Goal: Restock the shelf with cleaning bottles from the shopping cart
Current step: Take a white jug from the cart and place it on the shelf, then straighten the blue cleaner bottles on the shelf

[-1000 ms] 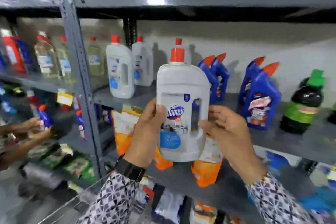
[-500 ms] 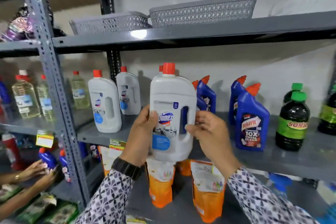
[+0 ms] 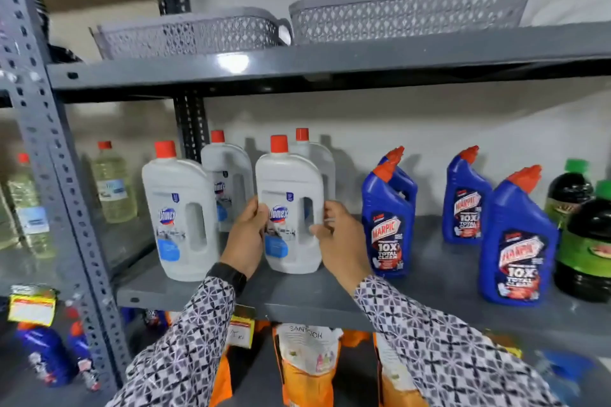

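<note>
A white Domex bottle with a red cap stands upright on the grey middle shelf. My left hand grips its left side and my right hand grips its right side by the handle hole. Another white Domex bottle stands to its left, and two more stand behind. Blue Harpic bottles stand to the right. The shopping cart is out of view.
Dark bottles with green caps stand at the far right. Two grey lattice baskets sit on the upper shelf. Orange refill pouches hang below. A perforated steel upright divides off a left bay with pale yellow bottles.
Both hands have carried the white bottle forward and down until it stands on the middle shelf. The view has tilted upward, and the other person's hands at the left have dropped out of view.
</note>
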